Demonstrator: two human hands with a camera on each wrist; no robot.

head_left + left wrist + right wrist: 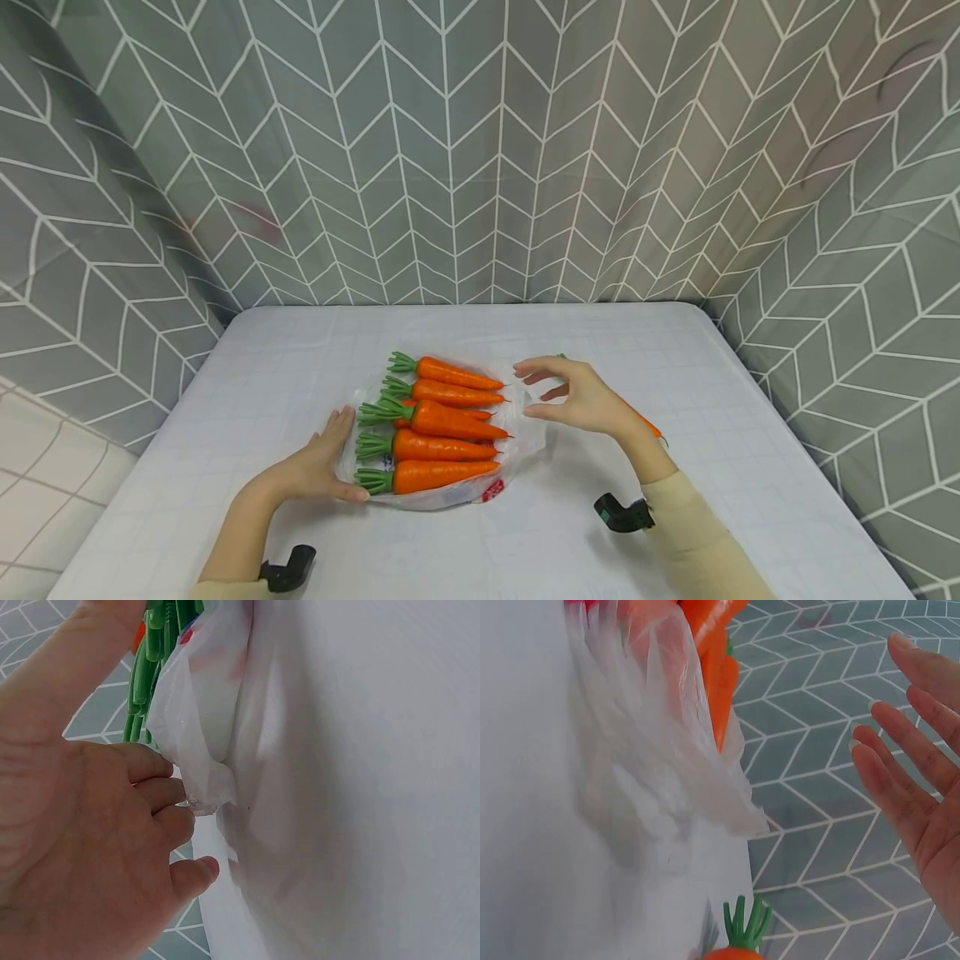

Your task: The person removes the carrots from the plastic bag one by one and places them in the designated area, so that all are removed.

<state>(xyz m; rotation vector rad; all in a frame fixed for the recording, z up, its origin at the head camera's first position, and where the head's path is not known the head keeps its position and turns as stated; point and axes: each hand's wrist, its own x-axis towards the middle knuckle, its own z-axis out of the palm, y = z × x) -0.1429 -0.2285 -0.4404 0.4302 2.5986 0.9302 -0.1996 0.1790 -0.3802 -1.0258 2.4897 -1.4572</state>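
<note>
Several orange carrots point(450, 419) with green stubby tops lie side by side on a thin white plastic bag point(528, 425), tops toward the left. My left hand point(318, 462) rests at the bag's left edge, fingers spread and fairly straight beside the green tops. In the left wrist view its fingertips are right at the crumpled bag edge point(206, 761). My right hand point(573, 396) hovers by the bag's right end with fingers loosely bent and nothing between them. Under the right forearm, one more carrot point(657, 432) is mostly hidden; its green top point(746, 922) shows in the right wrist view.
A white cloth covers the table point(480, 550). Grey curtains point(480, 167) with a white chevron pattern stand behind it and on both sides. Each wrist wears a black camera mount point(624, 512).
</note>
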